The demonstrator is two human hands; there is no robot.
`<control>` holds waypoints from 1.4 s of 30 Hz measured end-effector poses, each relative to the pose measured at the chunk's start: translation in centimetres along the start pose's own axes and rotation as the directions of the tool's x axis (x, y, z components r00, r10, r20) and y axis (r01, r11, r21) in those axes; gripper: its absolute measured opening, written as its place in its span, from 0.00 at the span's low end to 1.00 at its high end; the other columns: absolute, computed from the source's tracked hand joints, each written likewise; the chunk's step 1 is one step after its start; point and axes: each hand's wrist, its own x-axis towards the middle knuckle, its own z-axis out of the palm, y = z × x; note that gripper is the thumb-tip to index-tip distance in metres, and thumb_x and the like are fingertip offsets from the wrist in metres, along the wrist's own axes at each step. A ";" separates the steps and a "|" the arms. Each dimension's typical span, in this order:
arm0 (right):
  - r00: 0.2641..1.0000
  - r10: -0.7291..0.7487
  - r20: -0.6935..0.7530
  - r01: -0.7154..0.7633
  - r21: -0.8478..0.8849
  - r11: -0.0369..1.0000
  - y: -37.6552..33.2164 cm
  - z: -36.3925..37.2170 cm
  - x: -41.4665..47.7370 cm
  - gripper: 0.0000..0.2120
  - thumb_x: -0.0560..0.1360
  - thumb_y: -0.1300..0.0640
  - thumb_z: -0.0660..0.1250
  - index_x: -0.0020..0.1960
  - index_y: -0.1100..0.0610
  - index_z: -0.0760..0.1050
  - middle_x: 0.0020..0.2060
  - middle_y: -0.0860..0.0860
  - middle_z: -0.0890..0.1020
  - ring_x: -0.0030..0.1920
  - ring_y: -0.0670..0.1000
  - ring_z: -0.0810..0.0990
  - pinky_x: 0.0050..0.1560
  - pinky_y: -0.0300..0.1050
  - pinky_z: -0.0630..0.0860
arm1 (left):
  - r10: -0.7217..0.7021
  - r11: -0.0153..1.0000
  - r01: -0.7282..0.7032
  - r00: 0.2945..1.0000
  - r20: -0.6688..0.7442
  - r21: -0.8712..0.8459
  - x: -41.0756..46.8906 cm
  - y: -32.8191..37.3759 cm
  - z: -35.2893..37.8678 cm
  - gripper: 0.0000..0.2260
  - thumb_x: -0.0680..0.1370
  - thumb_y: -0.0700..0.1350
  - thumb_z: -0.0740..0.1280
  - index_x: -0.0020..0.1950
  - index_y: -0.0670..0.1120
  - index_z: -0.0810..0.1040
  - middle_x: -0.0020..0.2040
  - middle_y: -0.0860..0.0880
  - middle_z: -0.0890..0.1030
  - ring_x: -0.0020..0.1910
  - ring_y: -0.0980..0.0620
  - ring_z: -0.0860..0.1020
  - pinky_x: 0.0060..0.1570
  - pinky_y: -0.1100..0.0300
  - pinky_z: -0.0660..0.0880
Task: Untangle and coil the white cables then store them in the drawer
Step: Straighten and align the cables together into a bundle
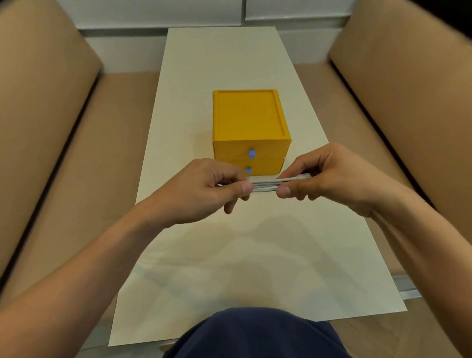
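Note:
A flat bundle of white cable (pixel 263 186), folded into several parallel strands, stretches between my two hands above the table. My left hand (pixel 202 190) pinches its left end between thumb and fingers. My right hand (pixel 325 174) pinches its right end the same way. Just behind the hands stands a yellow box (pixel 248 121) with two drawers, each with a small blue handle (pixel 251 153). Both drawers are closed. My left hand partly covers the lower drawer front.
The long white table (pixel 244 263) runs away from me between two tan sofas, one on the left (pixel 42 137) and one on the right (pixel 421 107). A white wall unit (pixel 201 0) closes the far end. My dark blue lap (pixel 250 344) is at the table's near edge.

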 end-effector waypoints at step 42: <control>0.993 -0.113 -0.037 0.113 0.001 0.994 0.1 1.0 -1.7 0.10 0.74 0.56 0.76 0.54 0.54 0.86 0.42 0.53 0.88 0.43 0.52 0.87 0.50 0.49 0.85 | 0.016 0.988 -0.007 0.998 0.059 -0.156 -0.7 1.1 1.4 0.11 0.83 0.47 0.66 0.44 0.46 0.83 0.32 0.52 0.79 0.26 0.60 0.71 0.28 0.69 0.65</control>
